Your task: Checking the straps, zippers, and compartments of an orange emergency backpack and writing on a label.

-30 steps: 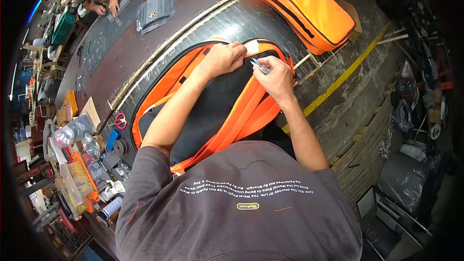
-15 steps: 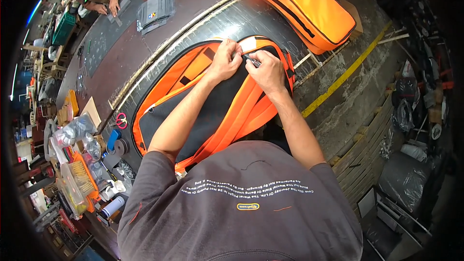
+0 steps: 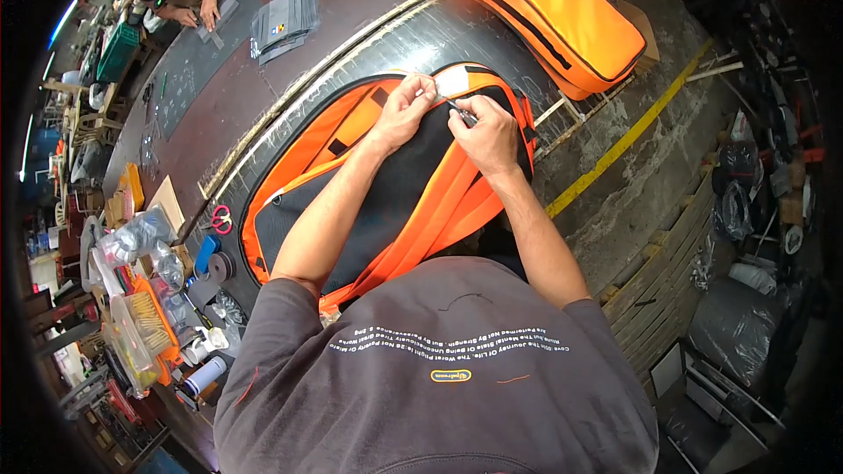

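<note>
An orange and black bag [image 3: 351,195] lies in front of me, its orange straps running across the right part. Over its far edge my left hand [image 3: 406,112] is closed in a pinch. What sits between those fingertips is too small to make out. My right hand [image 3: 488,133] grips a small, slim dark tool [image 3: 465,116], its tip pointing toward the left fingertips. The tool's exact kind is hidden by the fingers. Beside both hands, a white patch [image 3: 453,81] shows on the bag's far edge.
A second orange bag [image 3: 553,13] lies at the far right of the dark table [image 3: 369,31]. Grey packaged pieces [image 3: 285,22] are stacked farther off, near another person's hands [image 3: 207,14]. Pink-handled scissors [image 3: 221,219], a tape roll [image 3: 221,266] and an orange bin [image 3: 156,329] are at left.
My left fingertips have shifted slightly, and the right hand with the dark tool has tilted and moved a little. The bag stays in place.
</note>
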### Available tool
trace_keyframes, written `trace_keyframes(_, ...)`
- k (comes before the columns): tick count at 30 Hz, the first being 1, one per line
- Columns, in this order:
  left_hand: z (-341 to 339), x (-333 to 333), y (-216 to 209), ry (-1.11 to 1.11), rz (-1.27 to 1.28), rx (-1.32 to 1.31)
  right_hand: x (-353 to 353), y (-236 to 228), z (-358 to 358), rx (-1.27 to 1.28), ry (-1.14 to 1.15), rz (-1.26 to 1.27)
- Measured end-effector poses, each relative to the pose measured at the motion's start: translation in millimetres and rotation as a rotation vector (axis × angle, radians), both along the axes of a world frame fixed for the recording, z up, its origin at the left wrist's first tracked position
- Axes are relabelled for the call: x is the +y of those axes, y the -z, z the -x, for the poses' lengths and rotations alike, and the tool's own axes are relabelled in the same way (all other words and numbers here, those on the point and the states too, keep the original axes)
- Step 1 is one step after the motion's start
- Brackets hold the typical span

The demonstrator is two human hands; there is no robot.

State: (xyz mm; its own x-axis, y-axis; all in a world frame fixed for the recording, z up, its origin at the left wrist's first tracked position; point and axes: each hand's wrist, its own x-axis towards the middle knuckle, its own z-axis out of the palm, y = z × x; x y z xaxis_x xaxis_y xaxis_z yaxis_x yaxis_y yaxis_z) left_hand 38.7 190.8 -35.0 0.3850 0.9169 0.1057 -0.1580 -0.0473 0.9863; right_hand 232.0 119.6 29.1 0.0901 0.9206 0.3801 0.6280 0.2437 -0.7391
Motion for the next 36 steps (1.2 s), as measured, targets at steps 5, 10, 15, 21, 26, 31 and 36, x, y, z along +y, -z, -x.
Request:
trace_keyframes(5,-2,-1,-13,-0.024,-0.119,0.057,0,1,2,0.014,0.013,-0.052)
trace_keyframes(10,-1,-3,-26,-0.088,-0.474,0.306,0,1,2,0.004,-0.001,-0.093)
trace_keyframes(15,-2,-9,-30,-0.084,-0.384,0.273,-1,0,1,-0.012,-0.007,-0.096)
trace_keyframes(21,1,-10,-29,-0.060,-0.348,0.258,-2,0,1,-0.010,-0.028,-0.117)
trace_keyframes(26,0,-11,-26,-0.063,-0.396,0.266,-1,1,1,-0.024,-0.027,-0.111)
trace_keyframes(31,5,-10,-15,0.007,-0.243,0.282,-1,8,0,-0.033,0.012,-0.096)
trace_keyframes(36,-1,-5,-16,-0.149,-0.218,0.216,0,7,-2,-0.013,0.023,-0.089)
